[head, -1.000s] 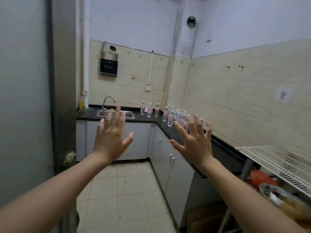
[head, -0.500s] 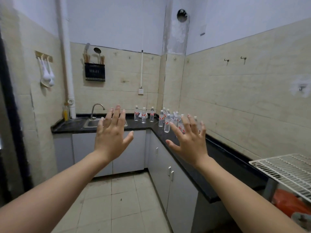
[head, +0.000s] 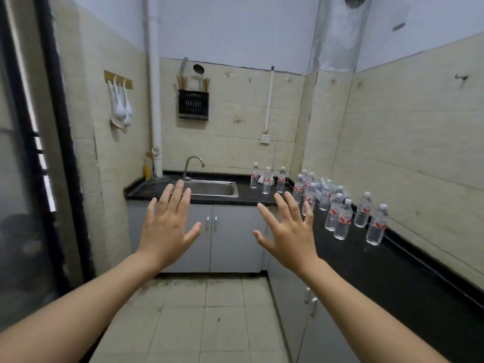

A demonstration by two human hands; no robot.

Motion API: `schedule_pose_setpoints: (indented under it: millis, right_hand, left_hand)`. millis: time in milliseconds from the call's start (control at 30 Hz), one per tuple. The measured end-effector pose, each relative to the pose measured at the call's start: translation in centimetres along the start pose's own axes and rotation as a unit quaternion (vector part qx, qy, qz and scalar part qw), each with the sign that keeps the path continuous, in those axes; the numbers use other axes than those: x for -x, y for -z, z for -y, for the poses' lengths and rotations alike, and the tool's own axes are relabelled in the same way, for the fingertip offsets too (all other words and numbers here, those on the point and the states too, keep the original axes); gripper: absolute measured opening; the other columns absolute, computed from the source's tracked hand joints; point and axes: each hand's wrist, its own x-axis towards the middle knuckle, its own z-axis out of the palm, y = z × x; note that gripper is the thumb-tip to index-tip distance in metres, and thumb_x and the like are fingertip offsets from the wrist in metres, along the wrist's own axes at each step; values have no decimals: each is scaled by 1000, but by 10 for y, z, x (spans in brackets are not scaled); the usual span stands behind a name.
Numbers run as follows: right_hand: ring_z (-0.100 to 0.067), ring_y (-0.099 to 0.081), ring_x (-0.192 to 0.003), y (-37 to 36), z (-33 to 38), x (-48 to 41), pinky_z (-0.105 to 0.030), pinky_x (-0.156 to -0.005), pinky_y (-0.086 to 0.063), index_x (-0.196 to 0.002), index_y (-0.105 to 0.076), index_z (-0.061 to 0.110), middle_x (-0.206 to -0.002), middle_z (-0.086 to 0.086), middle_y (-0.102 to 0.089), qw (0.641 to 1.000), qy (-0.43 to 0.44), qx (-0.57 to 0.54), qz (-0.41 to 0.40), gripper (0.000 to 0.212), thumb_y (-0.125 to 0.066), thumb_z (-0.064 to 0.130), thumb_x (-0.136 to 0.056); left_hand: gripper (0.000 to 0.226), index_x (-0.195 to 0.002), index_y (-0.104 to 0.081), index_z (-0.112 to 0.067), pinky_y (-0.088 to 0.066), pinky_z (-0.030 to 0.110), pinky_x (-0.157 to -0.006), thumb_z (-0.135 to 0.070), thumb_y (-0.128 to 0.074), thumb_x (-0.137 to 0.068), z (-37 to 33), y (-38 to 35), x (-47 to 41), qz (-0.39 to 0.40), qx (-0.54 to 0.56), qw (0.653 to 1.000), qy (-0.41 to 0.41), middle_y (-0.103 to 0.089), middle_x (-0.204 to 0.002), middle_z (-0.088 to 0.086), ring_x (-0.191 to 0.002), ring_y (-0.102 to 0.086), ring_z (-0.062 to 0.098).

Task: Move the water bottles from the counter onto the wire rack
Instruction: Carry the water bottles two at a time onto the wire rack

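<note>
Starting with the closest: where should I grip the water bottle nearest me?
Grip the nearest water bottle round its labelled middle with the right hand, from its near side: it stands upright, counter bare in front, other bottles behind.

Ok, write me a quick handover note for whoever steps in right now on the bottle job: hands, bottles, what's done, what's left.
Left hand: open, raised, holding nothing.
Right hand: open, raised, holding nothing.
Water bottles: all those in view stand upright on the black counter, three just right of the sink, the rest clustered from the corner along the right-hand run.
Wire rack: not in view.
Done: no bottle picked up yet.
Left: carry every bottle to the rack.
</note>
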Motion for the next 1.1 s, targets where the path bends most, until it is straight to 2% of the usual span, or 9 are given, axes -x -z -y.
schedule_pose_setpoints:
  millis: [200, 333, 467, 533, 667, 833, 933, 1033, 1100]
  right_hand:
    - [-29, -35, -122, -86, 31, -66, -61, -91, -39, -117, -49, 26, -122, -15, -61, 998, 61, -10, -12, 50, -39, 53, -76]
    - [-28, -34, -123, -140, 22, -128, -62, -91, -40, -118, -46, 25, -123, -15, -60, 999, 53, -6, -4, 50, -38, 52, -77]
    - [-28, -34, -123, -190, 20, -168, -61, -93, -39, -118, -51, 24, -123, -16, -60, 1000, 25, -11, 12, 50, -39, 51, -78]
    - [-28, -35, -122, -217, 17, -173, -60, -92, -40, -116, -56, 23, -122, -16, -61, 999, 28, -2, 18, 51, -39, 51, -77]
    - [-28, -36, -120, -271, -2, -178, -59, -90, -43, -113, -60, 23, -120, -16, -62, 999, 27, 16, 41, 51, -39, 51, -76]
    - [-29, -38, -118, -336, -40, -205, -56, -88, -45, -115, -58, 21, -119, -18, -62, 999, 10, 1, 32, 51, -39, 48, -77]
    - [-33, -51, -117, -374, -60, -229, -54, -86, -47, -116, -58, 19, -119, -19, -61, 999, 7, -16, 46, 52, -39, 47, -77]
    - [-35, -58, -112, -411, -72, -261, -51, -83, -49, -117, -57, 18, -119, -20, -62, 997, 3, -37, 63, 52, -38, 46, -77]
    - [-34, -59, -112, -434, -77, -281, -50, -82, -50, -118, -56, 19, -119, -20, -62, 997, 6, -44, 62, 52, -38, 45, -76]
  left_hand:
    - [70, -129, -40, -1, -40, 57, -92, -46, -36, -76, 74, -59, -50, 5, -38, 999, 27, -48, -136, 23, -127, -25, 26]
    - [71, -128, -45, 1, -41, 57, -91, -47, -36, -76, 108, -102, -101, 16, -24, 998, 53, -49, -135, 23, -127, -25, 26]
    - [74, -133, -41, 1, -35, 55, -100, -48, -32, -77, 139, -142, -147, 13, -1, 997, 72, -41, -142, 22, -135, -30, 31]
    - [75, -133, -40, 0, -35, 55, -100, -48, -32, -77, 144, -169, -162, 23, 3, 997, 73, -41, -142, 22, -135, -30, 31]
    - [70, -129, -41, -1, -42, 54, -91, -47, -36, -76, 143, -232, -187, 49, 1, 998, 38, -49, -135, 23, -127, -26, 26]
    - [77, -134, -39, -1, -34, 53, -102, -50, -28, -76, 138, -292, -236, 71, 19, 997, 35, -39, -144, 20, -136, -33, 33]
    - [83, -140, -30, -4, -23, 48, -110, -54, -20, -75, 140, -320, -278, 69, 20, 997, 26, -26, -152, 16, -141, -23, 31]
    - [81, -142, -26, -5, -20, 46, -112, -53, -23, -76, 144, -339, -322, 63, 12, 998, 24, -21, -153, 14, -143, -18, 28]
    - [78, -141, -28, -4, -22, 48, -111, -51, -30, -78, 147, -350, -347, 49, 15, 998, 33, -24, -152, 15, -142, -21, 30]
